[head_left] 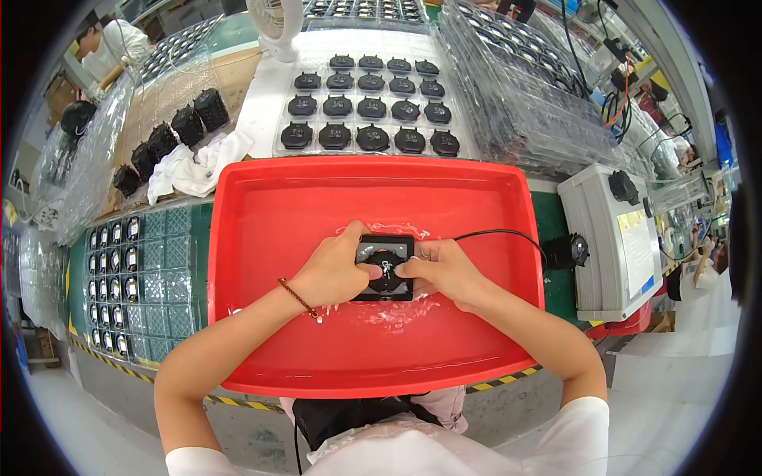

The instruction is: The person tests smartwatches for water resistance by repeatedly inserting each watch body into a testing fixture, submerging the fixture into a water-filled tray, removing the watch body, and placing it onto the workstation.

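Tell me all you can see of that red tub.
The red tub is wide, shallow and rectangular, with rounded corners, apparently plastic. It sits centrally, open side up; what looks like clear liquid ripples inside. The left hand and right hand hold a black square piece within it. A black cable crosses its right rim.

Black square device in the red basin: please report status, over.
Left hand and right hand both on black square device, thumbs on its face. Device inside red basin. Cable leads from near right hand over basin rim; nothing seen blocking hands.

Bright; edges fisheye-warped; corners black
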A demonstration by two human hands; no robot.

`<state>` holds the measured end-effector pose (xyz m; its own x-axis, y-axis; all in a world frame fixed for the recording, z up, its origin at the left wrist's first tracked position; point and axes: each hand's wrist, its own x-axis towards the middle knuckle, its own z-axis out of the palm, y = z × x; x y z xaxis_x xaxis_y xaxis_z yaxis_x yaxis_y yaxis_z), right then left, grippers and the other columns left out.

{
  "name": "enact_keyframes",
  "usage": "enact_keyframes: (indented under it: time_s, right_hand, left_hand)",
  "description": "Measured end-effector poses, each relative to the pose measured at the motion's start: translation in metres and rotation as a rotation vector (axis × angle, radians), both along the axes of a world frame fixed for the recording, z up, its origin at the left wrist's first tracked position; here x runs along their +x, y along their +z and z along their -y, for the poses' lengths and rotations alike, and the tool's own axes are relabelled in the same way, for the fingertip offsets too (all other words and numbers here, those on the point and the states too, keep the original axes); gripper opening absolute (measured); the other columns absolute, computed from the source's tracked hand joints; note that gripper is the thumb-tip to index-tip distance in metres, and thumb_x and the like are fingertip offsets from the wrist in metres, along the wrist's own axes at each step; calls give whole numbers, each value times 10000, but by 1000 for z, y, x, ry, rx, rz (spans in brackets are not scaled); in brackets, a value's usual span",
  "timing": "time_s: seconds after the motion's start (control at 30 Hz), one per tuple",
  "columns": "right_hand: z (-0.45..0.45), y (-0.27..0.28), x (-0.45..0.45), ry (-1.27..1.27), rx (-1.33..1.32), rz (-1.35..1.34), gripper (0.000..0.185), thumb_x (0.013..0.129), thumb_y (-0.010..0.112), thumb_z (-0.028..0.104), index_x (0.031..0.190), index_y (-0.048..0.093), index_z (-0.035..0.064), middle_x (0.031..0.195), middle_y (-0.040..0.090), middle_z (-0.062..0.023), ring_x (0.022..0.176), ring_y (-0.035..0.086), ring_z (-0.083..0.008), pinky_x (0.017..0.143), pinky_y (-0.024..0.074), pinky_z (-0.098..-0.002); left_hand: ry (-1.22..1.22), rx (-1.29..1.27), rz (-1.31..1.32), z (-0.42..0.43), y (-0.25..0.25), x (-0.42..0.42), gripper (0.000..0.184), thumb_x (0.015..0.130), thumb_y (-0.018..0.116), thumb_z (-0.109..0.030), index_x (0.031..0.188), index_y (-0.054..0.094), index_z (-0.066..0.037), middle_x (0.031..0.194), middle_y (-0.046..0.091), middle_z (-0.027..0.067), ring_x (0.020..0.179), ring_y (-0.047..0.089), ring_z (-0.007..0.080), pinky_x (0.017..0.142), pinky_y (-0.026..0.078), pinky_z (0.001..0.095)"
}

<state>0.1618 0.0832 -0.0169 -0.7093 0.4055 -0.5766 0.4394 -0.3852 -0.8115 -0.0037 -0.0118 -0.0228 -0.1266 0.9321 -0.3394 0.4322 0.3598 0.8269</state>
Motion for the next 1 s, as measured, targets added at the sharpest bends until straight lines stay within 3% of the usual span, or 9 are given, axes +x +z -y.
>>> enact_keyframes:
  time_s: [0.17, 0.23, 0.47, 0.53, 0.57, 0.63, 0.67, 0.73, 1.0]
  right_hand:
    - [-5, 13, -2, -30, -11, -88, 248, 789, 575, 112, 997, 559, -22, 843, 619, -90, 728, 626, -164, 654, 520, -291]
    - [-6, 15, -2, -35, -11, -111, 246, 795, 578, 125, 994, 559, -18, 844, 620, -89, 731, 626, -163, 657, 520, -293]
    - [-12, 9, -1, -85, -77, -133, 248, 820, 584, 186, 975, 560, -6, 840, 622, -84, 728, 626, -155, 650, 522, -292]
    - [-13, 11, -1, -113, -145, -176, 248, 824, 586, 193, 956, 558, -16, 839, 619, -98, 731, 625, -168, 642, 529, -297]
    - [-13, 12, -1, -139, -217, -217, 251, 828, 587, 199, 937, 557, -25, 837, 616, -112, 733, 625, -182, 635, 535, -301]
    - [-14, 8, -2, -141, -167, -218, 260, 831, 586, 212, 935, 557, -24, 835, 613, -112, 731, 625, -184, 638, 537, -301]
    - [-14, 7, -2, -144, -125, -214, 270, 834, 585, 225, 932, 556, -24, 834, 610, -112, 729, 625, -185, 641, 539, -300]
    - [-12, 9, -2, -119, -91, -202, 279, 841, 572, 233, 982, 556, -7, 846, 615, -83, 722, 624, -155, 646, 536, -302]
    - [-15, 9, -2, -155, -76, -224, 257, 849, 558, 230, 978, 550, 7, 844, 617, -88, 714, 627, -160, 633, 536, -306]
  left_hand:
    - [-7, 124, 31, -5, -4, -14, 385, 728, 642, -110, 1010, 426, 38, 893, 564, 216, 818, 579, 304, 727, 439, 373]
    - [15, 53, 355, -8, 2, -19, 360, 754, 640, -113, 1019, 435, 17, 913, 558, 150, 815, 569, 230, 700, 468, 354]
    - [64, -67, 606, -9, 23, -22, 424, 790, 609, -95, 1158, 401, -62, 989, 517, 61, 900, 537, 155, 643, 522, 302]
    - [137, -46, 753, -8, 32, -19, 531, 750, 665, -126, 1215, 410, -105, 1078, 469, 78, 991, 500, 186, 757, 499, 325]
    - [132, -40, 750, -8, 29, -20, 531, 750, 665, -126, 1215, 410, -105, 1078, 469, 78, 991, 500, 186, 757, 499, 325]
    - [-101, 236, 236, -9, 19, -23, 601, 664, 747, -177, 1195, 469, -133, 1176, 384, 97, 1115, 407, 217, 886, 425, 355]
    - [-67, 294, 172, -7, 17, -20, 585, 587, 798, -211, 1106, 542, -127, 1219, 324, 103, 1185, 320, 247, 952, 354, 370]
    - [-53, 332, 1, -4, 12, -17, 579, 564, 809, -226, 1073, 554, -120, 1211, 334, 107, 1185, 322, 266, 948, 350, 380]
    - [-132, 511, -82, -3, 25, -13, 582, 498, 825, -202, 1006, 562, -94, 1168, 382, 101, 1133, 400, 267, 944, 354, 356]
